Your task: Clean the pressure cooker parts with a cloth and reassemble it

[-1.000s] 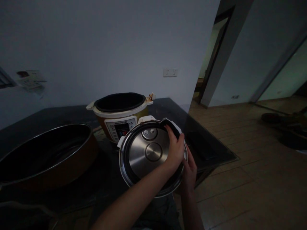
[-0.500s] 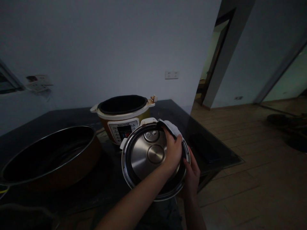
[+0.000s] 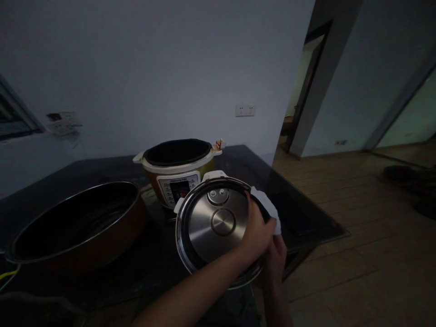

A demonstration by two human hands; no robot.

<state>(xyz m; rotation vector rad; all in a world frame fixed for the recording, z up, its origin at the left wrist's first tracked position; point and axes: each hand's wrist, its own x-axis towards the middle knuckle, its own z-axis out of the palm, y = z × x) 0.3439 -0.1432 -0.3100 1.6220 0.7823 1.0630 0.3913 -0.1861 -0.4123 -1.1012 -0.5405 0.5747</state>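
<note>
A round pressure cooker lid (image 3: 200, 222) is held tilted, its steel inner face toward me, with a dark sealing ring around it. My left hand (image 3: 257, 229) reaches across that inner face to the right rim. Its fingers grip a white cloth (image 3: 265, 204) that is folded over the rim; cloth or tissue, I cannot tell for certain. Lower on the right edge, my right hand (image 3: 276, 254) supports the lid, its fingers partly hidden behind the rim. Just behind the lid stands the electric pressure cooker (image 3: 179, 168), uncovered, with a dark interior and a control panel in front.
A wide, deep brown pan (image 3: 136, 213) sits on the dark table (image 3: 252, 159) at left. A dark flat object (image 3: 299, 218) lies near the table's right side. Wall sockets (image 3: 245, 110) are behind, and tiled floor (image 3: 340, 254) lies to the right.
My left hand and the white cloth have slid down along the lid's right rim, from the upper right toward my right hand. The view has shifted slightly.
</note>
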